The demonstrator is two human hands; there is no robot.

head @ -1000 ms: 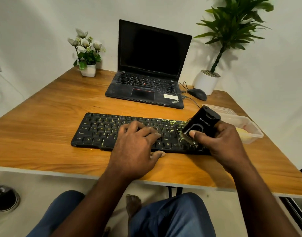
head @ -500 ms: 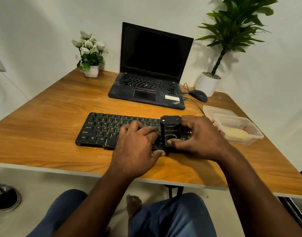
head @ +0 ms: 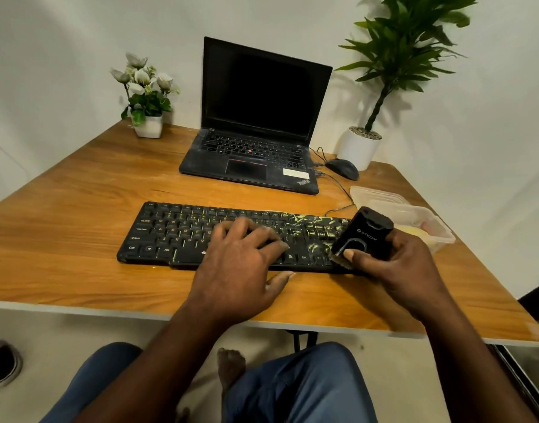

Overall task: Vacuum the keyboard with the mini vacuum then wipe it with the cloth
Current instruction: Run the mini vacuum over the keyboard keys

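As left hand point(head: 240, 261) presses keyboard point(head: 170, 233), right fingers point(head: 363, 258) grip vacuum point(head: 365, 231)

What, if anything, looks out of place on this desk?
Yellow-green shreds lie scattered over the right half of the black keyboard, between the left hand and the mini vacuum gripped by the right hand: litter that does not belong on keys.

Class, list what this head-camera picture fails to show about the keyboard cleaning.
Keys under the left hand: head view, covered by that hand resting on the keyboard.
Intake of the mini vacuum: head view, hidden behind its body and the right hand gripping it.
The yellow contents of the plastic container: head view, partly behind the mini vacuum; too blurred to identify.
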